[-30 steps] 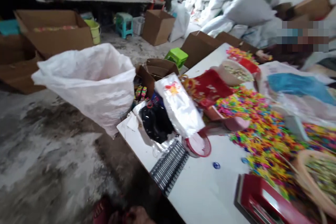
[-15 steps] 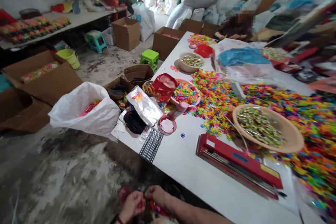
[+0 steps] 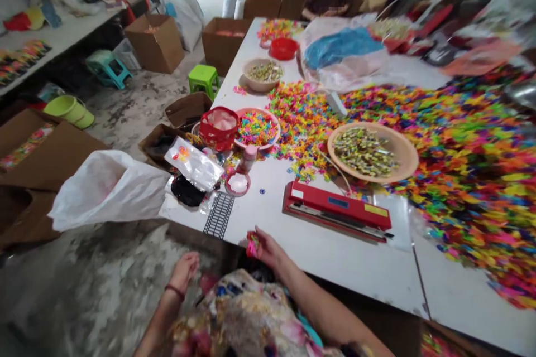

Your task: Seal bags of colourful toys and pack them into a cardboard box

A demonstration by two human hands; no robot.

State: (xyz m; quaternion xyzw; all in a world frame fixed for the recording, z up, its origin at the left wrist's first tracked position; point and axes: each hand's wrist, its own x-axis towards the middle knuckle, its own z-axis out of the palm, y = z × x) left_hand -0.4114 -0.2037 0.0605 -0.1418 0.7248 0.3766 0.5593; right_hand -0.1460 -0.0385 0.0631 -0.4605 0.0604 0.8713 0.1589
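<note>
A small bunch of pink and coloured plastic pieces (image 3: 252, 244) sits at the near edge of the white worktop (image 3: 335, 259), pinched in the fingertips of the right hand (image 3: 268, 249), which lies just to its 3 o'clock with the forearm running down toward 5 o'clock. The left hand (image 3: 184, 270) hangs off the worktop at about 8 o'clock from the bunch, well apart from it, fingers loosely curled and holding nothing that can be made out; a red band circles its wrist. At 1 o'clock from the bunch lies a long red sealer bar (image 3: 337, 210), carrying a white, a blue and a yellow label too small to read. At 11 o'clock lies a black ribbed strip (image 3: 219, 213), and beyond it a small red-rimmed dish (image 3: 238, 183). Further toward 1 o'clock a shallow tan bowl (image 3: 372, 152) holds pale wrapped pieces, ringed by a broad heap of bright plastic bits (image 3: 460, 167). At 10 o'clock a white sack (image 3: 106, 189) slumps on the floor.
</note>
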